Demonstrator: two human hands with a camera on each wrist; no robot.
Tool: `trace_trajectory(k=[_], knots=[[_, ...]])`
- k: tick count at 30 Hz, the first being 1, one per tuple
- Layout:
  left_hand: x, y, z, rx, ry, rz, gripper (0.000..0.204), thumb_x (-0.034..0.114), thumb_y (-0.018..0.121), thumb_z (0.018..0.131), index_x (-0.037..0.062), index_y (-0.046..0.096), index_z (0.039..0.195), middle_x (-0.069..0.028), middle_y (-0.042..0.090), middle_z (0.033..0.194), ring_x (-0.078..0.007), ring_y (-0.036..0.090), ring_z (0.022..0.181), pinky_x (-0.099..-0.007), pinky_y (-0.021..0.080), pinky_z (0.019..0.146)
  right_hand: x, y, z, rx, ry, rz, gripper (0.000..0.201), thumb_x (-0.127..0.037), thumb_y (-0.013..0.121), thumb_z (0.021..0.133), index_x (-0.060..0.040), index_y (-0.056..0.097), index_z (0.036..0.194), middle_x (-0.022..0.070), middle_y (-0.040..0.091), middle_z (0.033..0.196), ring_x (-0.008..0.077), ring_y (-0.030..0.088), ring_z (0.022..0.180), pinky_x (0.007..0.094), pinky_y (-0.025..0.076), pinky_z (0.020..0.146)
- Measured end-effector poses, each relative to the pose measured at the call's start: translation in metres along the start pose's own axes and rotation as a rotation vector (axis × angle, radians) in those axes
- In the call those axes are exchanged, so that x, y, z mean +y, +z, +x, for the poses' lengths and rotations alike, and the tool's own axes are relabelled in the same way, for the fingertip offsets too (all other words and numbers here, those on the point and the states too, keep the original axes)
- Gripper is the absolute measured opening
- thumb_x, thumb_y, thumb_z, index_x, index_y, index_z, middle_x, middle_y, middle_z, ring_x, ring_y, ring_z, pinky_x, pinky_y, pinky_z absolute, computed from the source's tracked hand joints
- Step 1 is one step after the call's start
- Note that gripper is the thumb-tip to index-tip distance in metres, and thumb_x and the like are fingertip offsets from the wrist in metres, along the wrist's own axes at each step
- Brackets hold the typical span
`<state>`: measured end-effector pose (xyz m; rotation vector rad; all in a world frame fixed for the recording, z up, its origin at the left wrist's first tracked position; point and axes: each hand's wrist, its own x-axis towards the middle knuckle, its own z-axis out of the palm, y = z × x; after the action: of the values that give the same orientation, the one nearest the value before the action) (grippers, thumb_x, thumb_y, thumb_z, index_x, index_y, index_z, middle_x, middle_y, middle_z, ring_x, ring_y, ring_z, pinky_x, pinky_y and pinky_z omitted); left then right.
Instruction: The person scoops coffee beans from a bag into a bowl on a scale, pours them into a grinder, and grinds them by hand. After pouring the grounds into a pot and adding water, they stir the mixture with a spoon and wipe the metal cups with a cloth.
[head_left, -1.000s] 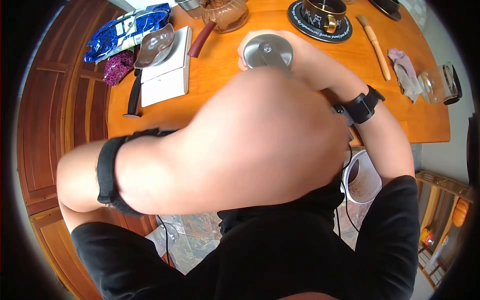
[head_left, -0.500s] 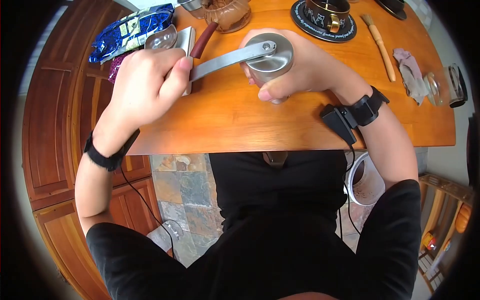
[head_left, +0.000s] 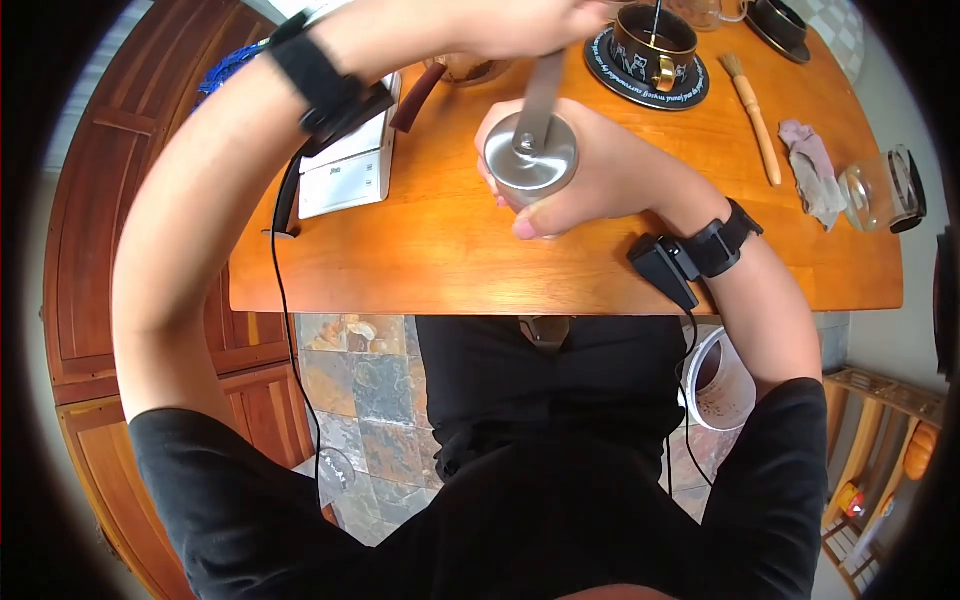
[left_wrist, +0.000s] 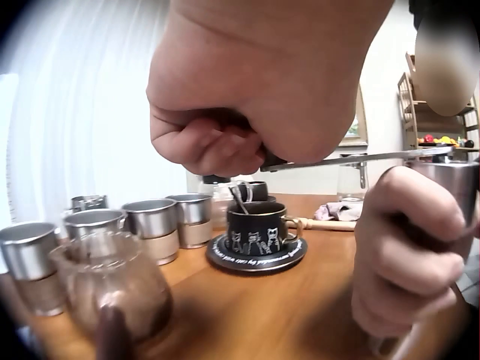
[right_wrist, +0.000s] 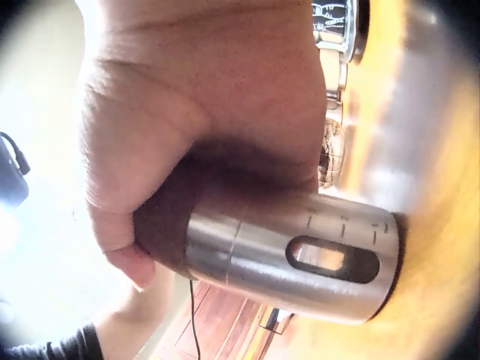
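The right hand (head_left: 610, 165) wraps round a metal hand grinder (head_left: 532, 165), thumb along its near side, over the table. Above and beyond it, the left hand (head_left: 515, 28) is partly cut off by the top edge of the head view. In the left wrist view the left hand (left_wrist: 247, 97) has its fingers curled round the end of the crank arm (left_wrist: 352, 159), hiding the knob; the right hand (left_wrist: 405, 247) clasps the grinder body. The right wrist view shows the grinder's lower part (right_wrist: 300, 255), with a slotted window, protruding from the right hand (right_wrist: 202, 105).
A black cup (head_left: 655, 45) stands on a saucer beyond the grinder. To the right lie a brush (head_left: 752, 115), a cloth (head_left: 812, 170) and a glass jar (head_left: 870, 195). At left is a white scale (head_left: 345, 185). Several metal cups and a glass pot (left_wrist: 116, 285) stand nearby.
The left hand has swept round with the crank, first from the near side to the left, then to the far side. The right hand still holds the grinder, at nearly the same place.
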<state>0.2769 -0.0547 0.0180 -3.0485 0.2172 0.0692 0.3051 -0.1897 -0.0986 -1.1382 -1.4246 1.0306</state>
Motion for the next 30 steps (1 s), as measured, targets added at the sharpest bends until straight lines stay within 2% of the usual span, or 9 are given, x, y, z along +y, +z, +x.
trace_trajectory(k=[4,7,10,14,19,23,26,29,30], knots=[[0.048,-0.023,0.012,-0.099,0.282,0.060,0.047,0.034,0.040,0.095,-0.0020,0.068,0.083,-0.0236,0.068,0.086,-0.0395,0.066,0.082,-0.0465,0.051,0.078,-0.002,0.003,-0.003,0.021,0.032,-0.002,0.044,-0.009,0.083,0.066,-0.0059,0.057,0.102,-0.0010,0.060,0.085,0.0097,0.060,0.080,0.0250,0.051,0.071],[0.088,-0.045,0.004,-0.255,0.224,0.098,0.045,0.032,0.042,0.095,-0.0018,0.070,0.083,-0.0213,0.069,0.086,-0.0362,0.067,0.081,-0.0451,0.052,0.076,-0.004,0.002,-0.004,0.018,0.176,-0.180,0.043,-0.008,0.082,0.066,-0.0071,0.057,0.102,-0.0013,0.061,0.086,0.0095,0.061,0.082,0.0247,0.051,0.072],[0.085,-0.049,0.001,-0.292,0.290,0.073,0.043,0.031,0.043,0.095,-0.0016,0.070,0.083,-0.0207,0.069,0.085,-0.0354,0.067,0.080,-0.0440,0.052,0.076,-0.003,0.001,-0.003,0.003,0.213,-0.205,0.042,-0.007,0.081,0.066,-0.0080,0.058,0.101,-0.0016,0.061,0.088,0.0091,0.061,0.083,0.0247,0.051,0.074],[0.060,-0.026,0.006,-0.201,0.414,0.062,0.043,0.031,0.044,0.094,-0.0019,0.069,0.083,-0.0200,0.069,0.083,-0.0353,0.067,0.078,-0.0437,0.052,0.075,-0.004,0.005,-0.001,0.014,0.207,-0.146,0.038,-0.007,0.080,0.066,-0.0080,0.060,0.098,-0.0016,0.062,0.088,0.0092,0.061,0.084,0.0249,0.051,0.075],[0.097,-0.050,-0.014,-0.393,0.454,0.225,0.042,0.033,0.048,0.091,-0.0014,0.066,0.077,-0.0192,0.066,0.078,-0.0349,0.065,0.074,-0.0431,0.051,0.069,-0.009,0.008,-0.004,0.049,0.177,-0.198,0.038,-0.005,0.079,0.066,-0.0074,0.060,0.099,-0.0009,0.062,0.087,0.0095,0.061,0.080,0.0248,0.051,0.071],[0.090,-0.012,-0.045,-0.125,0.528,-0.257,0.032,0.032,0.062,0.085,0.0053,0.059,0.067,-0.0070,0.058,0.064,-0.0247,0.059,0.060,-0.0345,0.045,0.053,-0.007,0.011,-0.007,0.110,0.021,-0.251,0.039,-0.003,0.078,0.066,-0.0070,0.059,0.099,-0.0002,0.062,0.085,0.0097,0.061,0.077,0.0247,0.050,0.067],[0.096,0.008,-0.068,0.114,0.574,-0.147,0.017,0.020,0.065,0.077,0.0091,0.062,0.065,-0.0022,0.061,0.063,-0.0206,0.062,0.061,-0.0327,0.045,0.051,0.002,0.010,-0.004,0.130,-0.064,-0.226,0.039,-0.002,0.078,0.066,-0.0067,0.059,0.100,0.0003,0.063,0.084,0.0098,0.061,0.075,0.0246,0.050,0.064],[0.096,0.029,-0.097,0.380,0.555,0.005,0.019,0.022,0.065,0.070,0.0112,0.054,0.059,-0.0007,0.052,0.058,-0.0175,0.056,0.055,-0.0316,0.041,0.047,0.008,0.009,-0.003,0.136,-0.121,-0.208,0.040,-0.001,0.077,0.065,-0.0063,0.058,0.100,0.0008,0.063,0.082,0.0100,0.061,0.072,0.0245,0.050,0.062],[0.096,0.033,-0.111,0.390,0.518,0.032,0.026,0.028,0.066,0.072,0.0107,0.052,0.060,-0.0012,0.048,0.058,-0.0183,0.054,0.055,-0.0311,0.040,0.046,0.008,0.006,-0.001,0.133,-0.126,-0.203,0.040,0.000,0.077,0.065,-0.0062,0.058,0.100,0.0009,0.063,0.082,0.0100,0.061,0.071,0.0244,0.050,0.061]])
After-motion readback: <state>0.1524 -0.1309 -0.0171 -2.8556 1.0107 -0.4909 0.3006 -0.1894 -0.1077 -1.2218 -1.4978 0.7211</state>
